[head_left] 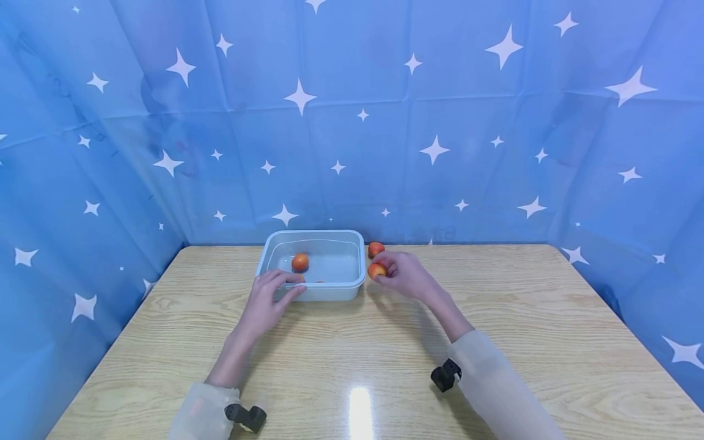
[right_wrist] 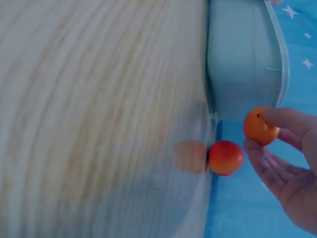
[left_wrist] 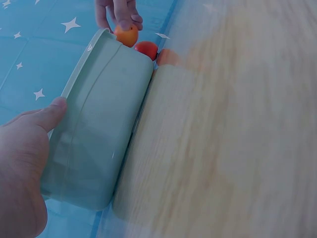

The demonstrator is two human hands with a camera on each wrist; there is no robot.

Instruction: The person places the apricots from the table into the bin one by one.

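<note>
A pale blue plastic box (head_left: 310,293) stands at the table's far side, with an orange-red apricot-like fruit (head_left: 300,263) inside and more fruit partly hidden behind its front wall. My left hand (head_left: 267,300) grips the box's front rim toward the left. Its thumb (left_wrist: 57,110) lies on the outside wall, while the fingers reach over the rim. Just right of the box, my right hand (head_left: 406,275) pinches an orange fruit (right_wrist: 260,126) between thumb and fingertips, above the table and close to the box's side. Another red-orange fruit (right_wrist: 225,157) rests on the table beyond it.
The wooden table (head_left: 341,360) ends right behind the box, where a blue curtain (head_left: 374,134) with white stars hangs. Black wrist cameras (head_left: 447,374) sit on both sleeves. The tabletop is glossy and mirrors the fruit and box.
</note>
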